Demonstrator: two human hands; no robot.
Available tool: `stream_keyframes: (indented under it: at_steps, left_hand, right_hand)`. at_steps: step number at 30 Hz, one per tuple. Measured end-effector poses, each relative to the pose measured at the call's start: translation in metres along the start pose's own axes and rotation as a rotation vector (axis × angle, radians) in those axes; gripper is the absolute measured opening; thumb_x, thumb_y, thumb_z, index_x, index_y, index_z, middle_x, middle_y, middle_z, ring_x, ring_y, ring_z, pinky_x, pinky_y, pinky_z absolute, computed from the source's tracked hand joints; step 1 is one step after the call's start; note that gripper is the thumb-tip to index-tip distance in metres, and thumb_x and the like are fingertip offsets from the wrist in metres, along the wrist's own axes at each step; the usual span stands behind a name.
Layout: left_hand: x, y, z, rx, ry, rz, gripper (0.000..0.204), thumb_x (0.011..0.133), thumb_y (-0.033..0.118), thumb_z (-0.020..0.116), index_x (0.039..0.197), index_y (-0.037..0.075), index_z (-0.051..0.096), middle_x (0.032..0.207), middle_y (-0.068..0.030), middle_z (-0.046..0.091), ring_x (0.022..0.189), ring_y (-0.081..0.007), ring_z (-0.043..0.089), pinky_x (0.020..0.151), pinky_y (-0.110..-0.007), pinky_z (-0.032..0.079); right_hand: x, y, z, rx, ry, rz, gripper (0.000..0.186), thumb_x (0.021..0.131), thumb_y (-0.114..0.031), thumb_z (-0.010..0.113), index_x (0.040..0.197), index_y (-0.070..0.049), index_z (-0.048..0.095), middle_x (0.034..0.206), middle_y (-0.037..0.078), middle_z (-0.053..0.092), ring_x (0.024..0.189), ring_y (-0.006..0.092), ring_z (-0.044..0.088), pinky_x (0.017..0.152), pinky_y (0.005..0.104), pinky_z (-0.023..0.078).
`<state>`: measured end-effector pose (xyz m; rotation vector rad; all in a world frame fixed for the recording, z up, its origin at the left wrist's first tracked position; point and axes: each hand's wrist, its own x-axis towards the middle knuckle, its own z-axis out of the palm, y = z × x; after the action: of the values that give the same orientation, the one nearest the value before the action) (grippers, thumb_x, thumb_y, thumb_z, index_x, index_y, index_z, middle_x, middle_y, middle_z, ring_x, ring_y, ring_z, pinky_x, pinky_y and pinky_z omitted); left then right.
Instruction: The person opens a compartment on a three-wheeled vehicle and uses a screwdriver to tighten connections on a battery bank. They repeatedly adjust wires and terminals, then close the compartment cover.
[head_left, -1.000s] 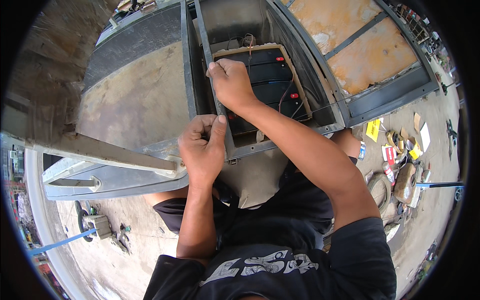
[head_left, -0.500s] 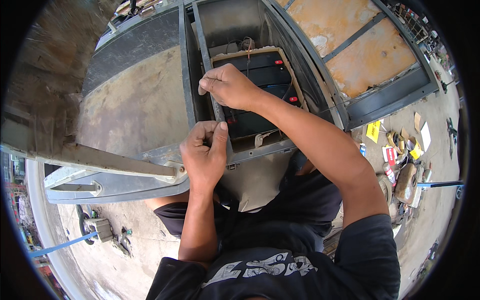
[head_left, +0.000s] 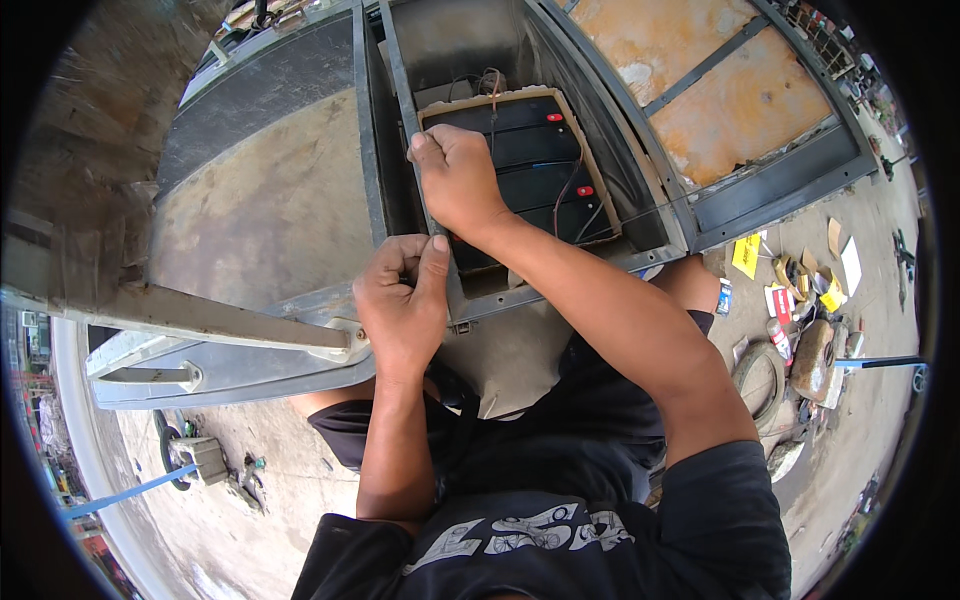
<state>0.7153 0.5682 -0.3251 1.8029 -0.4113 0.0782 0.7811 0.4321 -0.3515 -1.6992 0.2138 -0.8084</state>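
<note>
My left hand (head_left: pixel 403 305) is closed in a pinch, thumb against the curled fingers, at the near end of a narrow metal frame bar (head_left: pixel 404 90). Farther along this bar my right hand (head_left: pixel 460 182) is also closed, its thumb and fingertips pressed together on the bar's edge. Whatever either hand pinches is too small or hidden to name. Just right of the bar, black batteries (head_left: pixel 535 150) with red terminal caps sit inside a rough-edged liner in a metal compartment. Thin wires (head_left: pixel 560 205) lie over them, and my right hand and forearm cover part of the batteries.
A hinged lid with rust-orange panels (head_left: pixel 745 95) stands open on the right. To the left lies a worn flat panel (head_left: pixel 270 200), with a white metal arm (head_left: pixel 240 328) before it. Tape rolls, a tire (head_left: pixel 760 383) and a stone block (head_left: pixel 811 360) lie on the ground at right.
My right hand has turned and shifted slightly right, its fingertips now against the bar farther along. That forearm has swung lower and left. My left hand has barely moved.
</note>
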Motion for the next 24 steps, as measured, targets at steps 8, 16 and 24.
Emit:
stream_keyframes:
  at_steps: [8,16,24]
  left_hand:
    - [0.001,-0.001,-0.002,0.001,-0.021,0.003,0.019,0.092,0.014,0.072,0.082,-0.001,0.065,0.065,0.0066,0.053,0.062,-0.0022,0.041,0.054,-0.021,0.035]
    - [0.001,0.003,-0.001,0.005,-0.035,-0.013,0.02,0.093,0.014,0.071,0.082,-0.001,0.065,0.065,0.0067,0.052,0.061,-0.0024,0.04,0.054,-0.021,0.033]
    - [0.0,0.005,-0.002,0.011,-0.034,-0.037,0.02,0.093,0.014,0.072,0.082,-0.001,0.065,0.065,0.0072,0.051,0.061,-0.0021,0.039,0.054,-0.02,0.033]
  right_hand:
    - [0.032,-0.009,-0.034,0.3,-0.975,0.318,0.035,0.088,-0.014,0.071,0.114,0.007,0.061,0.086,0.005,0.062,0.074,0.012,0.056,0.061,0.0256,0.043]
    - [0.024,-0.005,-0.03,0.327,-0.81,0.318,0.024,0.097,-0.014,0.059,0.092,0.008,0.066,0.053,-0.001,0.048,0.045,0.0073,0.041,0.043,0.0256,0.032]
    - [0.009,0.002,-0.01,0.257,-0.351,0.149,0.025,0.099,-0.013,0.055,0.082,0.005,0.062,0.053,-0.001,0.048,0.045,0.0069,0.041,0.042,0.0261,0.033]
